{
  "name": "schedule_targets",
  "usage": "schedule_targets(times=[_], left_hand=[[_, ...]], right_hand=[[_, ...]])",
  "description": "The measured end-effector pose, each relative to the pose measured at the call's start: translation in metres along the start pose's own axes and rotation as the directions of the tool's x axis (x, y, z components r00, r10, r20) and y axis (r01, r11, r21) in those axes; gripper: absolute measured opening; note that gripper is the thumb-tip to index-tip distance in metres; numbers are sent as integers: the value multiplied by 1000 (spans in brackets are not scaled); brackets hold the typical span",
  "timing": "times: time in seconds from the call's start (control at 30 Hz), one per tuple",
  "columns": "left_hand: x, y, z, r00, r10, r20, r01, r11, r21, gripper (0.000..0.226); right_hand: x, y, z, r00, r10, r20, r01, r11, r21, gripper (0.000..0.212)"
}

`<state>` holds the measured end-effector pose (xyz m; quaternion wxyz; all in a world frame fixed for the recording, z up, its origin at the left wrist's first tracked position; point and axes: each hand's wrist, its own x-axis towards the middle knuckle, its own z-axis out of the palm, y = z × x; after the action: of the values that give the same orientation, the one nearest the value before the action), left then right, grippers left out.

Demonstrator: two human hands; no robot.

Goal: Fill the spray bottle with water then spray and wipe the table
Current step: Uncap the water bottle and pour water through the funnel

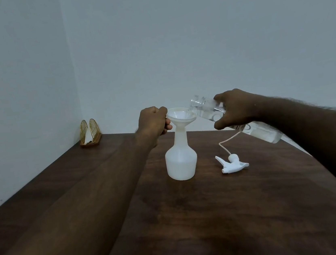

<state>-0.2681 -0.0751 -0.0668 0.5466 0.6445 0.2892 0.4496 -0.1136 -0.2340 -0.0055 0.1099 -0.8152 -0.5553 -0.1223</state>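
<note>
A white spray bottle (181,161) stands upright on the dark wooden table (226,215) with its head off. A white funnel (181,116) sits in its neck. My left hand (153,121) grips the funnel's left rim. My right hand (236,108) holds a clear water bottle (205,110) tilted so that its open mouth is at the funnel's right edge; water lies along its lower side. The white trigger head (231,163) with its thin dip tube lies on the table to the right of the spray bottle.
A gold wire napkin holder (90,132) with a white napkin stands in the far left corner by the walls. The table's right edge runs diagonally under my right forearm.
</note>
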Motion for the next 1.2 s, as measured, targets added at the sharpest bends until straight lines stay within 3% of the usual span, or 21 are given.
schedule_targets(times=[1.2], left_hand=[[-1,0,-5,1000,27,16,-28,998,48,28]], right_hand=[[6,-8,-7,997,36,73,-31,997,-74,55]])
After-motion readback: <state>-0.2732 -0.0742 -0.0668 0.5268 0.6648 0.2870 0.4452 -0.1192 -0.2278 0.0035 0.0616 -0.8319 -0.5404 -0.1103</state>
